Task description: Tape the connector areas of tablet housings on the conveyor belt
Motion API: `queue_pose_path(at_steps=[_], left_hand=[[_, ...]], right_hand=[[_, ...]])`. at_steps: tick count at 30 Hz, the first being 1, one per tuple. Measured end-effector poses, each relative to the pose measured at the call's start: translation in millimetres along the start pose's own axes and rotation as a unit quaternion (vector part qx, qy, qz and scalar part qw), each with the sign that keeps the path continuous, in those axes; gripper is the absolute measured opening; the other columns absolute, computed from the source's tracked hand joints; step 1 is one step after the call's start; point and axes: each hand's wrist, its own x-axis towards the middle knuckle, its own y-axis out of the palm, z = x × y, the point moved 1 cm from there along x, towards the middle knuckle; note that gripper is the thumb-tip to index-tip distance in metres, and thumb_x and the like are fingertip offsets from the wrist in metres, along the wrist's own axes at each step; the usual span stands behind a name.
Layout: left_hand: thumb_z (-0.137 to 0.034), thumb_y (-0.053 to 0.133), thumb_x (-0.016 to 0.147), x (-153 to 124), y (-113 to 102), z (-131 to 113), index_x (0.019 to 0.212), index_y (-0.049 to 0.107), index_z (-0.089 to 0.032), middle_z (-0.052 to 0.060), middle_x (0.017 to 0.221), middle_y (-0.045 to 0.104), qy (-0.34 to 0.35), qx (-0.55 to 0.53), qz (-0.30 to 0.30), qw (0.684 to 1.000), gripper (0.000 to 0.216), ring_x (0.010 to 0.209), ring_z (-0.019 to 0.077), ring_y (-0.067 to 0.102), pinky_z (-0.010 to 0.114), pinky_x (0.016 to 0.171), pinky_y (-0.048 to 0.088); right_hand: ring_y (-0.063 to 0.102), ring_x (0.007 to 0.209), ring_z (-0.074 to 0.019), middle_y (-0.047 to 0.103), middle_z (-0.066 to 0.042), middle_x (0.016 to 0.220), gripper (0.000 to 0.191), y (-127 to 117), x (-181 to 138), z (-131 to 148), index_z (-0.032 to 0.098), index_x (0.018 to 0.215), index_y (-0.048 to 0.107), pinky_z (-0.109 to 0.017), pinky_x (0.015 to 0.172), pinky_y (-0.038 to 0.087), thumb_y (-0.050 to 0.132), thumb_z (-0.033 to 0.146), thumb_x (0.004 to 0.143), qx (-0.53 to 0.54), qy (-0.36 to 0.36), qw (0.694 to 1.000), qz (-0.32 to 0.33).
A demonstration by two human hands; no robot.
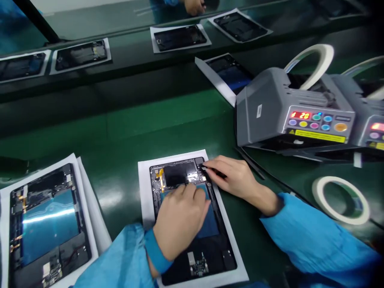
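An opened tablet (pixel 219 244) lies on a white sheet (pixel 144 192) in front of me, its boards and blue battery exposed. My left hand (pixel 180 218) rests on the middle of the tablet with fingers curled, fingertips pressing near the upper edge of the battery. My right hand (pixel 234 176) is at the tablet's upper right corner, fingers pinched around thin black tweezers (pixel 213 172) whose tip touches the corner area. Both arms wear blue sleeves.
A second opened tablet (pixel 45 224) lies on white sheets at the left. A grey tape dispenser (pixel 288 112) with lit buttons stands at right, another beside it. A tape roll (pixel 340 200) lies at right. More tablets sit on the far conveyor; another person's hand (pixel 195 6) shows at top.
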Motion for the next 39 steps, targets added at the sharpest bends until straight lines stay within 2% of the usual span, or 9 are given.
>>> queue_pose_path(at_steps=[4,11,17,24,30,39], left_hand=[[-0.025,0.055,0.089,19,15,12,0.083,0.058,-0.015,0.004,0.076,0.057,-0.036,0.011,-0.014,0.999,0.012,0.065,0.0212,0.057,0.033,0.055,0.049],[-0.02,0.045,0.094,26,27,19,0.084,0.061,-0.015,0.004,0.076,0.057,-0.051,-0.033,-0.034,0.998,0.02,0.067,0.0177,0.055,0.029,0.061,0.047],[-0.02,0.045,0.095,30,29,22,0.084,0.062,-0.016,0.002,0.075,0.058,-0.051,-0.071,-0.052,0.995,0.021,0.064,0.0159,0.055,0.029,0.06,0.044],[-0.019,0.047,0.093,30,31,23,0.083,0.062,-0.017,0.001,0.071,0.059,-0.056,-0.081,-0.062,0.993,0.018,0.06,0.0154,0.055,0.029,0.057,0.041],[-0.02,0.047,0.093,31,32,24,0.079,0.062,-0.017,0.0,0.067,0.057,-0.064,-0.078,-0.068,0.993,0.021,0.059,0.0156,0.054,0.029,0.056,0.038],[-0.018,0.051,0.09,33,31,25,0.082,0.061,-0.017,-0.001,0.068,0.056,-0.082,-0.095,-0.065,0.99,0.013,0.056,0.0125,0.051,0.026,0.054,0.035]], right_hand=[[0.064,0.078,-0.015,0.067,-0.005,0.09,0.016,-1,-1,-2,0.017,0.103,0.062,-0.026,0.072,0.052,0.049,0.02,0.094,0.019,0.012,1.0,0.006],[0.063,0.082,-0.0161,0.067,-0.006,0.093,0.016,-10,-6,-4,0.016,0.104,0.062,-0.028,0.073,0.052,0.05,0.019,0.094,0.02,-0.017,0.999,0.034],[0.061,0.08,-0.017,0.066,-0.007,0.094,0.023,-16,-6,-2,0.015,0.105,0.065,-0.029,0.067,0.051,0.045,0.024,0.096,-0.009,-0.043,0.996,0.076],[0.057,0.08,-0.0194,0.063,-0.009,0.093,0.025,-16,-5,-1,0.009,0.108,0.064,-0.031,0.065,0.049,0.049,0.024,0.095,-0.031,-0.067,0.992,0.102],[0.054,0.079,-0.0205,0.062,-0.009,0.095,0.031,-15,-6,6,0.01,0.117,0.06,-0.033,0.064,0.046,0.045,0.027,0.095,-0.118,-0.07,0.979,0.148],[0.056,0.081,-0.0205,0.062,-0.009,0.097,0.031,-16,-7,7,0.01,0.115,0.061,-0.034,0.066,0.048,0.048,0.029,0.094,-0.116,-0.085,0.98,0.135]])
